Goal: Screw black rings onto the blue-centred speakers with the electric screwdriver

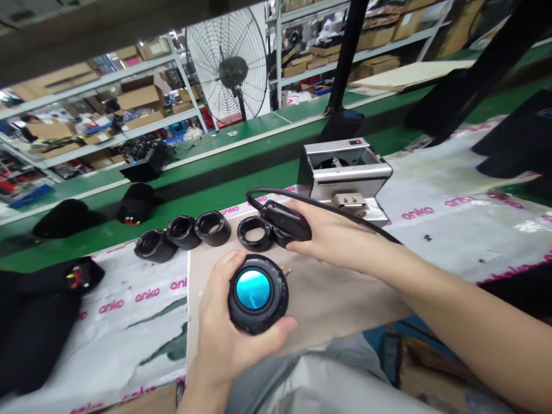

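Note:
My left hand (228,330) is closed around a round black lens unit (258,294), with its shiny blue glass facing up at me. The thumb and fingers grip it by its sides. Small coloured wire ends show at its right edge. My right hand (321,230) is closed on a smooth black corded device (287,221), whose cable loops back over the wrist. Its fingers are mostly hidden behind the device. Just left of this device lies a black ring (255,233) on the brown board; another dark ring is partly covered beneath the device.
Several black ring-shaped sleeves (213,228) stand in a row at the left. A silver metal fixture (347,178) sits behind my right hand. Black housings with wires (77,276) lie at the left. A green bench (241,172), a large fan (233,72) and stocked shelves are beyond.

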`<state>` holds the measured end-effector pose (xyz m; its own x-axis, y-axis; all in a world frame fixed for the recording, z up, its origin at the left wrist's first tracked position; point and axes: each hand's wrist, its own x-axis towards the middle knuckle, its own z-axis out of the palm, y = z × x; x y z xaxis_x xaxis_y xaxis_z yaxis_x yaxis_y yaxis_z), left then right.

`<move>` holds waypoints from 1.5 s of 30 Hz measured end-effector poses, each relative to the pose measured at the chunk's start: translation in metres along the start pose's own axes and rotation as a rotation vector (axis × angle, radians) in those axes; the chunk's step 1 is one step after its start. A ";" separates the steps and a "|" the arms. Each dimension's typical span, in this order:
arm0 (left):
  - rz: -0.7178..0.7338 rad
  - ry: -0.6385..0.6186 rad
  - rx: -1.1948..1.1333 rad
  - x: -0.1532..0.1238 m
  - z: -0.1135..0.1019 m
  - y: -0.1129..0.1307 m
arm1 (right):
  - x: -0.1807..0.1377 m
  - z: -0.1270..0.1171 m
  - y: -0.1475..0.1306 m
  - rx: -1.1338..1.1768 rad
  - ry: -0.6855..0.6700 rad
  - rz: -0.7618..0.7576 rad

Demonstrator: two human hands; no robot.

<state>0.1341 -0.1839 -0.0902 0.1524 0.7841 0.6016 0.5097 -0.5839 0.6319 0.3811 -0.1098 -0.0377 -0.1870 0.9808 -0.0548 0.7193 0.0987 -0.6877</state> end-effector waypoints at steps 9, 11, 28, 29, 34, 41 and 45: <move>-0.535 -0.119 -0.264 -0.004 -0.007 0.024 | 0.015 0.022 0.017 -0.157 0.068 0.072; -0.574 -0.143 -0.330 -0.002 -0.010 0.026 | 0.003 0.013 0.011 -0.153 0.103 0.096; -0.653 -0.241 -0.868 0.018 -0.017 0.024 | -0.056 0.000 -0.048 -0.126 -0.076 -0.276; -0.634 -0.248 -0.833 0.017 -0.018 0.022 | -0.055 0.002 -0.047 -0.128 -0.081 -0.318; -0.508 -0.294 -0.777 0.017 -0.019 0.010 | -0.048 0.003 -0.056 -0.063 -0.159 -0.262; -0.469 -0.238 -0.859 0.017 -0.012 0.002 | -0.046 -0.006 -0.054 -0.076 -0.247 0.041; -0.445 -0.228 -0.826 0.012 -0.012 -0.004 | -0.044 0.001 -0.041 0.003 -0.191 0.018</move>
<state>0.1242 -0.1746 -0.0792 0.2942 0.9405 0.1699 -0.1829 -0.1191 0.9759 0.3591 -0.1569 -0.0085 -0.2975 0.9328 -0.2034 0.7219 0.0803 -0.6873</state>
